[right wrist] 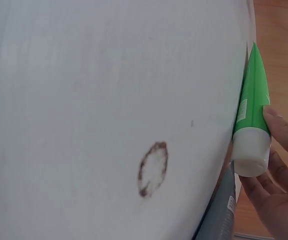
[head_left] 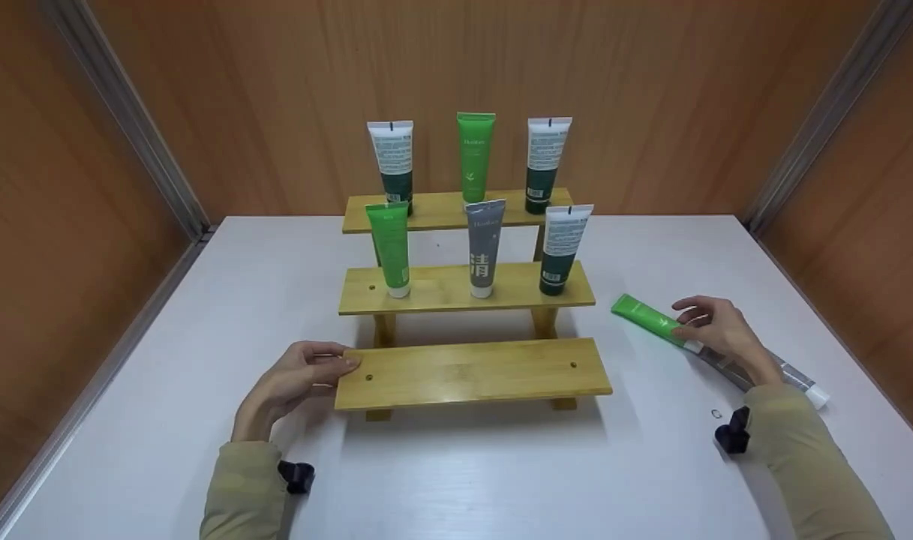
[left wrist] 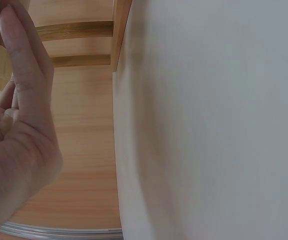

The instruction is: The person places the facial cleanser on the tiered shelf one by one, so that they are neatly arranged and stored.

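My left hand (head_left: pixel 295 375) grips the left end of the lowest step (head_left: pixel 471 371) of a bamboo display stand, thumb on top. In the left wrist view, that hand (left wrist: pixel 26 115) reaches up to the step's corner at the top left. At the right, my right hand (head_left: pixel 719 330) pinches a green squeeze tube (head_left: pixel 647 318) near its white cap. The right wrist view shows the thumb (right wrist: pixel 279 125) against the side of this green tube (right wrist: pixel 254 95), with the other fingers behind the cap. A grey tube (head_left: pixel 726 369) lies partly under the right hand and forearm.
On the middle step (head_left: pixel 437 277) stand a green tube (head_left: pixel 390 247), a grey tube (head_left: pixel 485 244) and a white-and-dark-green tube (head_left: pixel 565 247). Three more tubes stand on the top step (head_left: pixel 433 214). A silvery tube (head_left: pixel 797 379) lies by the right forearm. Wooden walls (head_left: pixel 456 60) enclose the white table (head_left: pixel 456 480).
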`<state>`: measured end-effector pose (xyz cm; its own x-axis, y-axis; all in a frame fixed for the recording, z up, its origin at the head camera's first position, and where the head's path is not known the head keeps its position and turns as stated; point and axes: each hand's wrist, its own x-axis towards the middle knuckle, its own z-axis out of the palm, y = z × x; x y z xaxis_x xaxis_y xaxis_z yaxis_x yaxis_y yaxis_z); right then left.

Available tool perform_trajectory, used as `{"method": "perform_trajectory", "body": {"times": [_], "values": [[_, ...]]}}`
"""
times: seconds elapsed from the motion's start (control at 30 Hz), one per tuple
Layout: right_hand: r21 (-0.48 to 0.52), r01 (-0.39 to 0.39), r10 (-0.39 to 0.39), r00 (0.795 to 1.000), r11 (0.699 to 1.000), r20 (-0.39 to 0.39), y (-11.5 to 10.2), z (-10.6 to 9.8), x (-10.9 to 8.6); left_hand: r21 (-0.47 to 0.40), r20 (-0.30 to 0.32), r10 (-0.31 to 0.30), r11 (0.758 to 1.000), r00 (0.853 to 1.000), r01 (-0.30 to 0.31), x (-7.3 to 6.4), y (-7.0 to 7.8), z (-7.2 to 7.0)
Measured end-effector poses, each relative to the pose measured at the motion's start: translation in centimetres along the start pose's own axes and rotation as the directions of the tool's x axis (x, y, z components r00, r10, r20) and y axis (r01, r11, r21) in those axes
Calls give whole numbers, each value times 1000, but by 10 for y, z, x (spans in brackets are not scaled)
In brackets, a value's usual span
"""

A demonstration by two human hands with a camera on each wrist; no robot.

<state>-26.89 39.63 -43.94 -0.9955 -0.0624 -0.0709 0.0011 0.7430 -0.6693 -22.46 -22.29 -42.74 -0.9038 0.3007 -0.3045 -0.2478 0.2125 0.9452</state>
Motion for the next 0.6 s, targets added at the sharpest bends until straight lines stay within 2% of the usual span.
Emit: {"method": "perform_trajectory", "body": {"times": [0.3,0.6], "values": [[-13,-64,65,994,998,93,-4,0,1,27,-7,0,1000,1000,1,0,0,0],[14,-28,27,998,1000,51,-5,5,1,26,11,4,1000,1000,-4,0,1,-1]]}}
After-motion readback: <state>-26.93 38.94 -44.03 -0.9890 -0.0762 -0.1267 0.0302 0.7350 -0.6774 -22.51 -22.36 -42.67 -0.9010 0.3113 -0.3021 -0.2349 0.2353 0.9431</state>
